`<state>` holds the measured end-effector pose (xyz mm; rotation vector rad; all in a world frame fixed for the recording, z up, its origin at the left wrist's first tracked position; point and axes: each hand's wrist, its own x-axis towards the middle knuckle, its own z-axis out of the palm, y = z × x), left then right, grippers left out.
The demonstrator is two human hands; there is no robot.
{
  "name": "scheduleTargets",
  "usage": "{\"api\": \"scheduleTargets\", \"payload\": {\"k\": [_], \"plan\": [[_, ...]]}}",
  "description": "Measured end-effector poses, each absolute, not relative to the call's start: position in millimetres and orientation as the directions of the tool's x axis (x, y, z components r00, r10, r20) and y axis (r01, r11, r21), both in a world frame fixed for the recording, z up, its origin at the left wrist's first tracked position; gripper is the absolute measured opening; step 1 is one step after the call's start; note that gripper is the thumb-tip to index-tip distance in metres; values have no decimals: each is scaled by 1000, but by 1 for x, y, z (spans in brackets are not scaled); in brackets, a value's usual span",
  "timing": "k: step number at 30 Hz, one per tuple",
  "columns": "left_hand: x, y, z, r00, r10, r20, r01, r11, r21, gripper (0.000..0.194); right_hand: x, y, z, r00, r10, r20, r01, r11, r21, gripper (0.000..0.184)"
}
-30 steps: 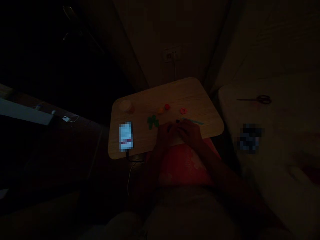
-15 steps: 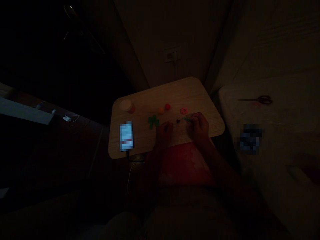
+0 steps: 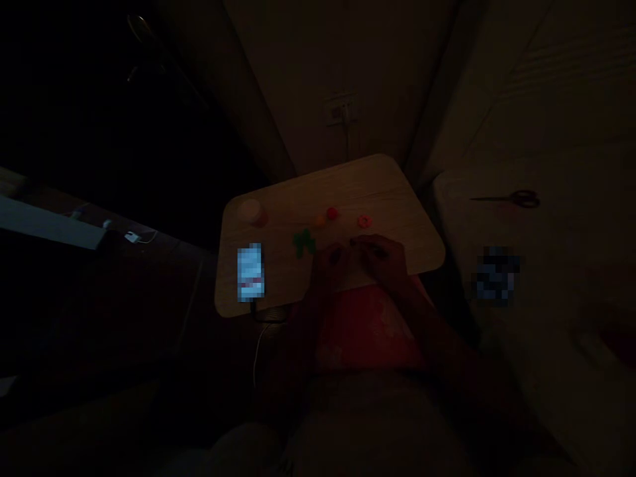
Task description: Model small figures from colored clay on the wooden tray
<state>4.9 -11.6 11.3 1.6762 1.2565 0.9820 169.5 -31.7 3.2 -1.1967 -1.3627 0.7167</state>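
Observation:
The light is very dim. My left hand (image 3: pixel 328 264) rests near the front edge of the small wooden table (image 3: pixel 278 285), fingers curled, with a dark spot among them that I cannot make out. Just to its right, my right hand (image 3: pixel 386 257) reaches inward, its fingertips closed at a small dark lump (image 3: pixel 352 242). Left of my hands lies a green piece with several lobes (image 3: pixel 303 243). Beyond them sit an orange ball (image 3: pixel 320 220), a red ball (image 3: pixel 332 213) and a pink flower-shaped ring (image 3: pixel 364 221).
A lidded tub (image 3: pixel 252 212) stands at the table's back left. In front of it lies a lit phone (image 3: pixel 250 273) with a cable. Scissors (image 3: pixel 511 199) and a blurred dark item (image 3: pixel 497 275) lie on the pale surface to the right. Behind the table is a wall socket (image 3: pixel 340 109).
My right hand has moved left to the small dark lump, close to my left hand. The thin green stick it held is no longer visible. My left hand stays about where it was.

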Motion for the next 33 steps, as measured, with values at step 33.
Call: {"api": "scheduleTargets", "payload": {"k": [33], "plan": [[5,-11,12,205,974,96,344,-164,925,30,166,-31,-2,268,946,185,128,155,-980,13]]}}
